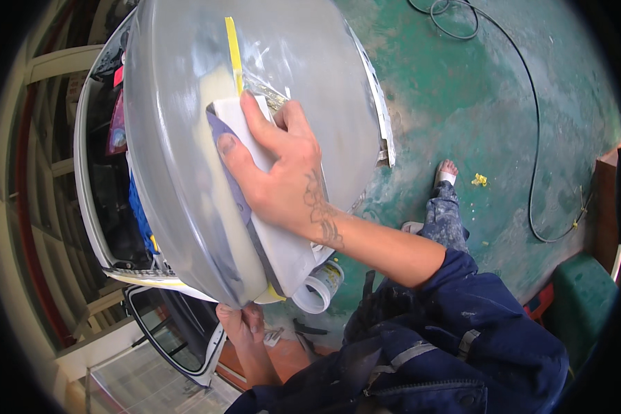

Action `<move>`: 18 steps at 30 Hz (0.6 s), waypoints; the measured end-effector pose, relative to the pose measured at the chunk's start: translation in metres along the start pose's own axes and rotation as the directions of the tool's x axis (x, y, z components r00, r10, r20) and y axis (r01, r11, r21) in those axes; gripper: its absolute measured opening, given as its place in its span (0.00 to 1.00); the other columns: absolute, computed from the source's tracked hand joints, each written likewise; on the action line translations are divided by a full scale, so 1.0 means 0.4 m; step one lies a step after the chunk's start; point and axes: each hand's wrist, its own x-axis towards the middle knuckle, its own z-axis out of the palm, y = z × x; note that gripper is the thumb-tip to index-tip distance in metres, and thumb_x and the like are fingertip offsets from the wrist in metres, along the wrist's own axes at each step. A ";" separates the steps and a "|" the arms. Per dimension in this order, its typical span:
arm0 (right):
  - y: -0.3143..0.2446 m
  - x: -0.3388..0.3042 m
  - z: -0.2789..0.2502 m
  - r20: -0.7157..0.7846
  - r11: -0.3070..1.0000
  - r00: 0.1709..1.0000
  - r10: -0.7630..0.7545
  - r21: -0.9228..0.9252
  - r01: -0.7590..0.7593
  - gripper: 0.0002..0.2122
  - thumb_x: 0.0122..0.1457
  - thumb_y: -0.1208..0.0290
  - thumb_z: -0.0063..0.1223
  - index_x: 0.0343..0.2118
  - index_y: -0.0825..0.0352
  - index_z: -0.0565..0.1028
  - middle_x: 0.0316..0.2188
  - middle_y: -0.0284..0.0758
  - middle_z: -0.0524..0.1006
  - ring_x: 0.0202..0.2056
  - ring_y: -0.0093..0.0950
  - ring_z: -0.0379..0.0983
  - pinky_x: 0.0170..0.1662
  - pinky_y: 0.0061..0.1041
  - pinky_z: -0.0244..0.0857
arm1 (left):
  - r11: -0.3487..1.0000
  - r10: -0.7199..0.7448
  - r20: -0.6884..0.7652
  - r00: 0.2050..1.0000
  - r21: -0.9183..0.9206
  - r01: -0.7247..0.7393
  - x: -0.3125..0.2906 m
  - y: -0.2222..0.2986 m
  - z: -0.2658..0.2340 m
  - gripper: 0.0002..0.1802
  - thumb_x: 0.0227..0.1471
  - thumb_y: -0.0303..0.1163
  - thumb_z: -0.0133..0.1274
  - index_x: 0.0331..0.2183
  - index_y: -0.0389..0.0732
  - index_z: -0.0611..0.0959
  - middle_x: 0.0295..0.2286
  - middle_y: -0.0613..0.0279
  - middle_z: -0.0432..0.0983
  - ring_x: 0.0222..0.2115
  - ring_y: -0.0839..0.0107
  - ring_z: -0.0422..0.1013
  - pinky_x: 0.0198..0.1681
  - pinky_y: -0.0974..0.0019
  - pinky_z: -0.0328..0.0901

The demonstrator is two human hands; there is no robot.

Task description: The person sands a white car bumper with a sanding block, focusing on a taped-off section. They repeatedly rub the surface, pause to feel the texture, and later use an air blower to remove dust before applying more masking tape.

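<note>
R fingers on wht block, yel tape ahead, wht tub nr

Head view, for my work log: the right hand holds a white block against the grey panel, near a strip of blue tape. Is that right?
Not quite: the strip of tape is yellow, as the head view shows. The right hand does hold the white block against the grey panel.

From my end I count: hands, two; white block, one; purple sheet, one; grey panel, one; tub, one; yellow tape strips, at least two; feet, two; yellow floor scrap, one.
</note>
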 end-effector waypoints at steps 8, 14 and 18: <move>-0.033 -0.239 -0.036 0.079 0.992 0.996 0.029 0.122 -0.039 0.27 0.58 0.64 0.63 0.57 0.76 0.75 0.35 0.44 0.68 0.34 0.36 0.69 0.38 0.33 0.66 | 0.997 -0.026 -0.030 0.999 -0.069 0.024 -0.020 0.003 -0.030 0.13 0.65 0.33 0.55 0.37 0.31 0.77 0.20 0.48 0.76 0.06 0.76 0.59 0.08 0.75 0.53; -0.007 -0.015 -0.003 -0.072 1.000 0.997 0.021 0.022 -0.019 0.27 0.55 0.66 0.64 0.57 0.73 0.76 0.37 0.47 0.70 0.34 0.41 0.73 0.36 0.36 0.71 | 1.000 -0.002 0.125 0.992 -0.027 0.005 0.006 -0.001 -0.002 0.14 0.69 0.37 0.49 0.43 0.33 0.77 0.25 0.54 0.78 0.06 0.79 0.59 0.06 0.77 0.51; -0.049 -0.250 -0.035 0.023 0.993 1.000 0.019 0.115 -0.022 0.26 0.57 0.65 0.64 0.57 0.73 0.76 0.33 0.43 0.67 0.32 0.35 0.68 0.38 0.32 0.66 | 1.000 0.017 0.245 0.969 -0.018 -0.013 -0.006 -0.005 -0.048 0.17 0.70 0.40 0.47 0.46 0.34 0.77 0.27 0.57 0.80 0.06 0.81 0.58 0.06 0.77 0.50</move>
